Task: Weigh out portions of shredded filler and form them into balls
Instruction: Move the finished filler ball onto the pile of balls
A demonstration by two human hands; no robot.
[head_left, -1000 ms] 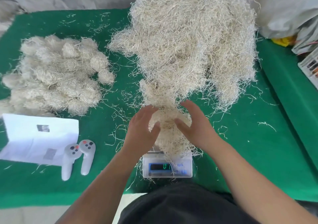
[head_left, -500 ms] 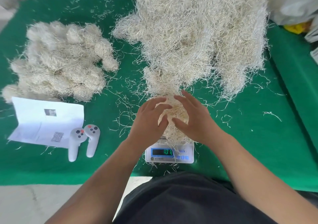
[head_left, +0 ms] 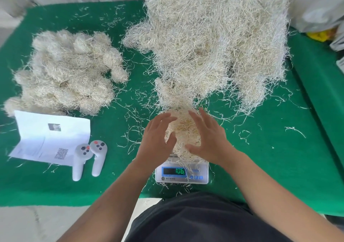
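A rounded portion of pale shredded filler (head_left: 183, 130) sits on a small white digital scale (head_left: 182, 173) at the table's front edge; the green display is lit. My left hand (head_left: 157, 139) lies against the portion's left side with fingers spread and nearly straight. My right hand (head_left: 208, 139) cups its right side the same way. Behind them rises a large loose heap of filler (head_left: 214, 42). A pile of several formed filler balls (head_left: 65, 72) lies at the left.
The table has a green cloth (head_left: 260, 158) strewn with loose strands. A white folded paper (head_left: 50, 137) and two white controllers (head_left: 89, 158) lie at front left. White plastic bags (head_left: 316, 5) and a yellow item (head_left: 320, 34) sit at the back right.
Both hands stay around the portion on the scale and have shifted slightly, fingers spreading a little wider. The camera view has moved a bit.
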